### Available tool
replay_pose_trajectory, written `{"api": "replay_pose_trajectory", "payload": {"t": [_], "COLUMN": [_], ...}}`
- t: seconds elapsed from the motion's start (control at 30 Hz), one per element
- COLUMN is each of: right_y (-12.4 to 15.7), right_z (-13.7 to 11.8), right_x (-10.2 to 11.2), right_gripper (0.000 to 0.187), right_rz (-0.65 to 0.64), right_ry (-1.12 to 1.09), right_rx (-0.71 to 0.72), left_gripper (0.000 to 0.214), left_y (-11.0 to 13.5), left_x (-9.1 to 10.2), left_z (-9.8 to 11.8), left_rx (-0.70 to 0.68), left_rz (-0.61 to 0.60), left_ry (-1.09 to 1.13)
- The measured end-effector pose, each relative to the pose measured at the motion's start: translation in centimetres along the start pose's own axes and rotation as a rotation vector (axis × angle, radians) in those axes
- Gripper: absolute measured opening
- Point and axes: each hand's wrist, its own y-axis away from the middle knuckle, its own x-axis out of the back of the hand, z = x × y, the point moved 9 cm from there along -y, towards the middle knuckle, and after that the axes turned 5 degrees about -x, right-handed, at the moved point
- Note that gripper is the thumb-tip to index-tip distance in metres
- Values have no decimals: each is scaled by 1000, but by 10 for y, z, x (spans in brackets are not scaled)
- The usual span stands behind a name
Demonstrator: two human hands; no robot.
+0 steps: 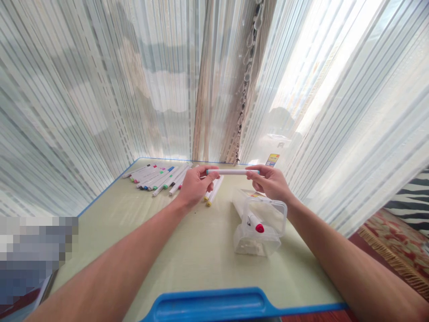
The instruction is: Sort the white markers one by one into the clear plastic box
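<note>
Left hand, right hand pinch white marker by ends; yellow-tipped markers partly hidden behind left hand.

Pale striped curtains hung at twelve o'clock. Zebra-striped fabric showed at three, a fringed rug near four.

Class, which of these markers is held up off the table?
The teal-ended marker, held level between the left grip and right grip; the other markers lie on the table, except the red-ended one in the box.
</note>
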Motion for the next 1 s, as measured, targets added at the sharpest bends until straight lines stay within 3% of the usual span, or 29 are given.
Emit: {"api": "replay_pose_trajectory", "payload": {"t": [0.2, 0.33, 1.0], "right_y": [-1, -1, 2], "right_z": [3, 4, 3], "right_x": [1, 1, -2], "right_gripper": [34, 33, 41], "right_rz": [-4, -11, -7], "right_ry": [-27, -27, 8], "right_rx": [0, -8, -36], "left_gripper": [27, 25, 40], "left_y": [2, 1, 3], "left_x": [-1, -1, 3], "left_z": [-2, -1, 0], "left_rx": [67, 39, 20], "left_rz": [2, -11, 11], "left_ry": [55, 28, -58]}}
